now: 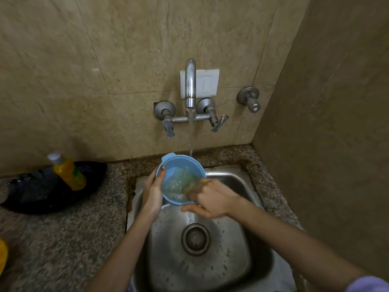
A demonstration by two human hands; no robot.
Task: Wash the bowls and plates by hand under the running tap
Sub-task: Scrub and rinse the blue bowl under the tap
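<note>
A light blue plastic bowl is held tilted over the steel sink, under the stream from the wall tap. My left hand grips the bowl's left rim, thumb inside. My right hand reaches into the bowl from the right, its fingers blurred inside against the wet inner wall; whether they hold a sponge or cloth I cannot tell. Water runs into the bowl's far rim.
A yellow soap bottle stands on a black plate on the granite counter at left. A yellow object shows at the left edge. A tiled wall closes the right side. The sink drain lies below the hands.
</note>
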